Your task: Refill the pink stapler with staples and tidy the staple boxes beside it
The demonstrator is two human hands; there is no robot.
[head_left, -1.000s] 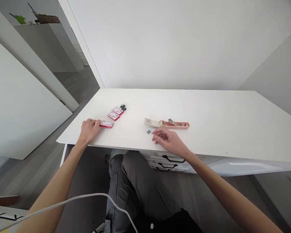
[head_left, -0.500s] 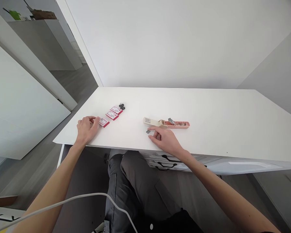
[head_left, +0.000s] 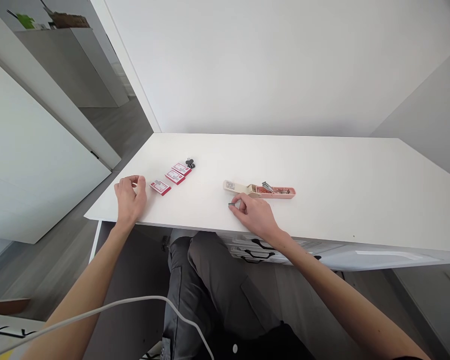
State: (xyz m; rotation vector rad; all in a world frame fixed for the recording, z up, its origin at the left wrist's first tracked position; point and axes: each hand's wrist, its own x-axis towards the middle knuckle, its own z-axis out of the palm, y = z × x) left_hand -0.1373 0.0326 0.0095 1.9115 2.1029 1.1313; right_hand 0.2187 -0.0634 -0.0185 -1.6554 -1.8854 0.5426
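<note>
— What's at the right hand?
— A small grey piece (head_left: 231, 205), right at the fingertips of my right hand (head_left: 254, 216). Thumb and forefinger are pinched on it, low on the white table (head_left: 341, 170). It may be a strip of staples, but it's too small for me to tell.
— And past that hand?
— An open stapler (head_left: 258, 190), cream and pink, lies just beyond the fingertips, beside the grey piece.
— The left hand?
— My left hand (head_left: 129, 197) rests near the table's front edge, fingers loosely curled, holding nothing. Just to its right lies a red box (head_left: 160, 187), untouched. Two more red boxes (head_left: 175, 176) sit farther off in a row, with a black clip (head_left: 190, 163) beyond them.
</note>
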